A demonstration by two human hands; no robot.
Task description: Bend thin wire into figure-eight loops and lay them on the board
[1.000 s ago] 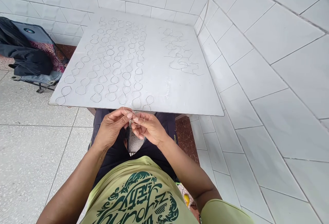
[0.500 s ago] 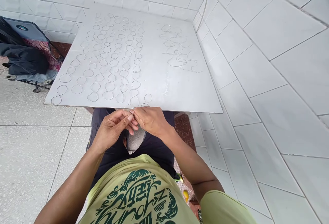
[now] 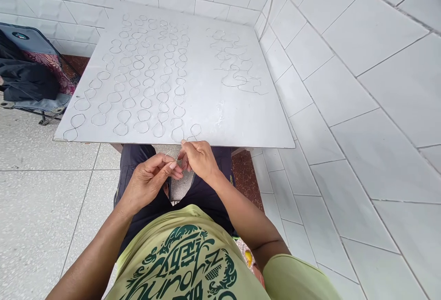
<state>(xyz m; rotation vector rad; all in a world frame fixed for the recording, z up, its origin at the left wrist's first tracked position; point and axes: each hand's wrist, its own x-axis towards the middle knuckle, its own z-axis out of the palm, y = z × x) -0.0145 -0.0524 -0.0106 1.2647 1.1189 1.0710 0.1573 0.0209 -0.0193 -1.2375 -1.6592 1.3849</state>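
My left hand (image 3: pixel 149 181) and my right hand (image 3: pixel 198 158) meet over my lap, just below the near edge of a white board (image 3: pixel 220 121). Both pinch a thin wire piece (image 3: pixel 173 155) between thumb and fingers; most of the wire is hidden by the fingers. On the board lie several rows of bent figure-eight wire loops (image 3: pixel 144 84). The nearest loop (image 3: pixel 195 130) sits just above my right hand. A looser tangle of bent wire (image 3: pixel 237 68) lies toward the board's right side.
A white tiled wall (image 3: pixel 344 84) runs along the right and behind the board. A folding chair with dark clothes (image 3: pixel 27 75) stands at the left on the speckled floor (image 3: pixel 41 199). A thin wire (image 3: pixel 270 1) hangs along the wall corner.
My right hand has turned over the wire and risen toward the board's edge. The open loop seen a second ago is now hidden in the fingers. The view has shifted slightly.
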